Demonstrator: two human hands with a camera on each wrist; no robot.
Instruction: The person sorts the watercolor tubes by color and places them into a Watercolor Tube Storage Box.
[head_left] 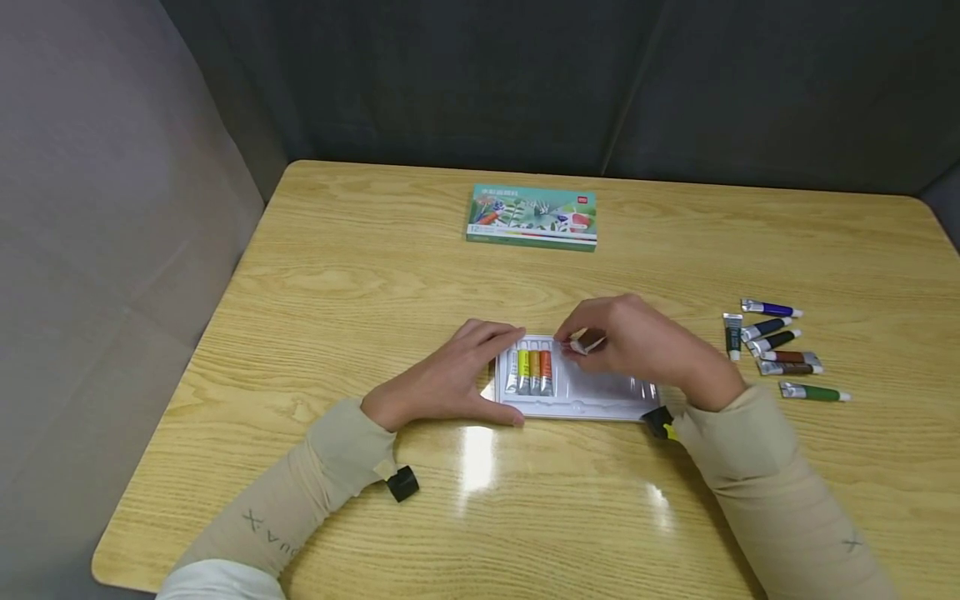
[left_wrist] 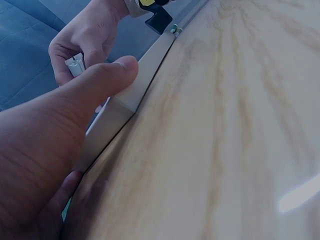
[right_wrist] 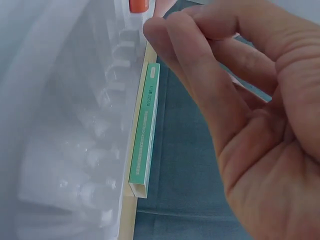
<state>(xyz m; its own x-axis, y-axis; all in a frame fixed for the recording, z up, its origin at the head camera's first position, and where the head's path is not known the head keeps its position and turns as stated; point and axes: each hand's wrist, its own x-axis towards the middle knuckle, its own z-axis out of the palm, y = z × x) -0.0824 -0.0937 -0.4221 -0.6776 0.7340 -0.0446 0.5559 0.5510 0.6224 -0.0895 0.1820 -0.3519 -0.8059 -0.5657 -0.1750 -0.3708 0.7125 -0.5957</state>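
A white plastic tray point(head_left: 540, 408) lies on the table with several paint tubes point(head_left: 534, 371) side by side in its left part: white, yellow, ochre and orange-red. My left hand point(head_left: 457, 375) grips the tray's left end, thumb at the near edge and fingers at the far edge. Above the tray, just right of the orange-red tube point(right_wrist: 139, 5), my right hand point(head_left: 630, 342) pinches a small paint tube point(head_left: 576, 346). The silvery end of that tube point(left_wrist: 75, 65) shows in the left wrist view; its colour is mostly hidden by the fingers.
A green paint box point(head_left: 532, 218) lies farther back on the table. Several loose tubes, among them a green tube point(head_left: 816, 392) and a blue tube point(head_left: 772, 308), lie to the right beyond my right wrist. A dark curtain point(head_left: 450, 83) hangs behind the table.
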